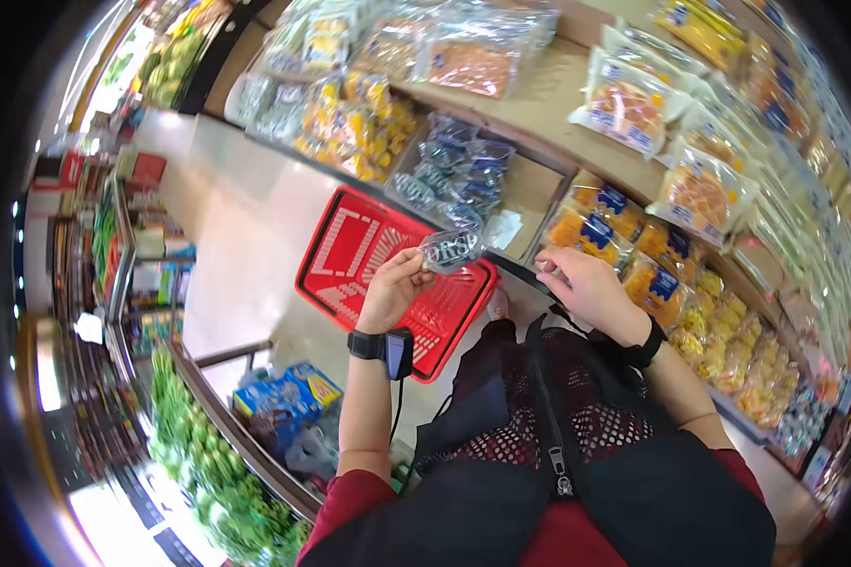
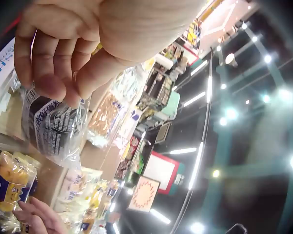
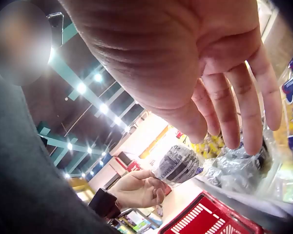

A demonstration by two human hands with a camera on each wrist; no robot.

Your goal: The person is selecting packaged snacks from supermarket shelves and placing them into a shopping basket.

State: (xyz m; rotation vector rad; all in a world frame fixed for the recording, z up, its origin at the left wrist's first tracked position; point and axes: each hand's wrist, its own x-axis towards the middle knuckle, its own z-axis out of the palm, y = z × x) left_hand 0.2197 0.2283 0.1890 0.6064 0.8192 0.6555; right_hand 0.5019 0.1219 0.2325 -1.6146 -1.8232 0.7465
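Note:
My left hand (image 1: 394,288) pinches the edge of a small clear packet (image 1: 450,250) with dark print, held above a red basket (image 1: 345,274). In the left wrist view the thumb and fingertips of the left hand (image 2: 68,53) grip the top of the packet (image 2: 53,131), and small white text shows on its dark label. My right hand (image 1: 591,293) holds nothing and hovers by the shelf's bagged breads (image 1: 586,231). The right wrist view shows the right hand (image 3: 200,73) with its fingers extended, apart from the packet (image 3: 178,165).
A bin of dark-blue packets (image 1: 463,165) lies beyond the basket, beside yellow packets (image 1: 355,123). Flat bagged goods (image 1: 624,104) fill the upper shelf on the right. Leafy greens (image 1: 208,463) and a blue bag (image 1: 288,392) are on the left.

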